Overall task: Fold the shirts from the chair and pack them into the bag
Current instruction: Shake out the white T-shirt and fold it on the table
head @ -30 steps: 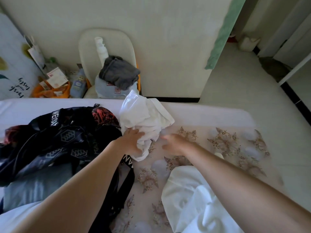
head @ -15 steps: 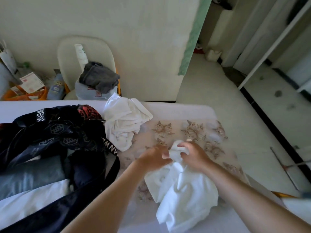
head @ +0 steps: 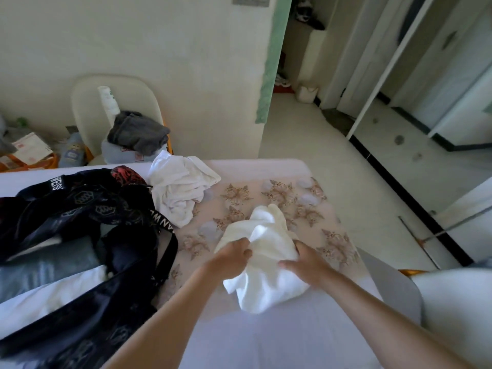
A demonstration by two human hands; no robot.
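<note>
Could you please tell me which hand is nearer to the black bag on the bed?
Left. The left hand grips the white shirt just right of the black bag; the right hand holds the shirt's far side.

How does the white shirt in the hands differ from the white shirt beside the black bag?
The held shirt is gripped by the left hand and right hand; the loose shirt lies untouched beside the bag. The held shirt is near the person; the loose shirt lies farther off, by the chair. Both are white, crumpled, on the bed.
</note>
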